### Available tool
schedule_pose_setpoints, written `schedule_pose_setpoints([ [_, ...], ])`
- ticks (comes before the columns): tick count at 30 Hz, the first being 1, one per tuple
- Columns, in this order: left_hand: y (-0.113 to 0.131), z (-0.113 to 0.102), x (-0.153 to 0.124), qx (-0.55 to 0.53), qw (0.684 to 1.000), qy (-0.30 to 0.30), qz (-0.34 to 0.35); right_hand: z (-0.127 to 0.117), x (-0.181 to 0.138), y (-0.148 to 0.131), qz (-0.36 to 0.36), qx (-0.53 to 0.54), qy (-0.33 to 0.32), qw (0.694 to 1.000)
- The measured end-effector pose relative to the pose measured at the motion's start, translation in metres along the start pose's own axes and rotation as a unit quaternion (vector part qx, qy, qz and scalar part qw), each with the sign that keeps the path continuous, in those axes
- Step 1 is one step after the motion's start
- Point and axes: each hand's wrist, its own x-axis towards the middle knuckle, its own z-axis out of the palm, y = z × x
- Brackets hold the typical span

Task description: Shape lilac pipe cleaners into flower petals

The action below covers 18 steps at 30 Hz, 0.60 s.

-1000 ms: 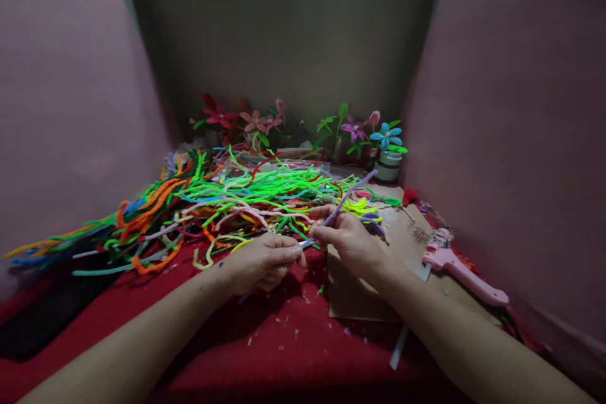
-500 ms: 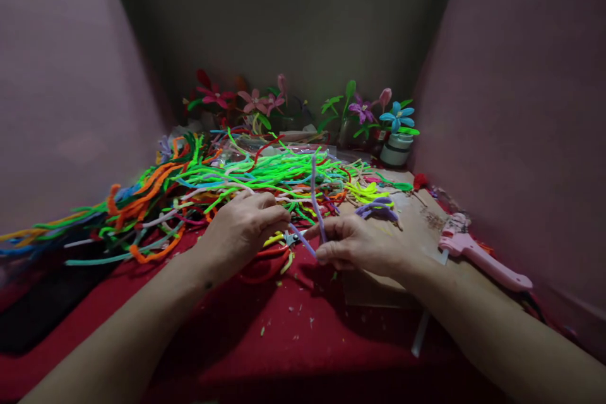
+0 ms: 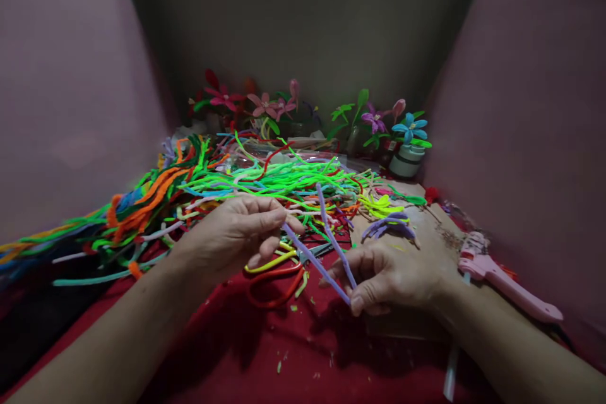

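A purple pipe cleaner, bent into a narrow V, is stretched between my hands above the red cloth. My left hand pinches one end between thumb and fingertips. At the bend, the thumb and fingers of my right hand are closed on it, and the other leg stands up free toward the back. Below and between the hands lie scissors with one red and one yellow handle, blades pointing right. Beyond my right hand sits a small bundle of purple pieces, with yellow loops just behind.
Many coloured pipe cleaners heap across the back and left. Pipe-cleaner flowers, one blue in a small jar, line the wall. At right, a pink glue gun lies by cardboard. Scraps dot the red cloth.
My right hand has moved down and right, drawing away from my left hand, so more of the purple pipe cleaner shows between them. The scissors are now less covered. The view has shifted slightly.
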Motion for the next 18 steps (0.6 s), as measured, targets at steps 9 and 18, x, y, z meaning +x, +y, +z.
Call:
schedule_pose_setpoints([
  [9, -0.018, 0.016, 0.025, -0.266, 0.951, 0.142, 0.069, -0.001, 0.006, 0.009, -0.076, 0.084, 0.054, 0.992],
  [18, -0.045, 0.051, 0.013, -0.089, 0.995, 0.051, -0.003, 0.002, 0.014, 0.012, -0.158, 0.053, 0.117, 0.979],
])
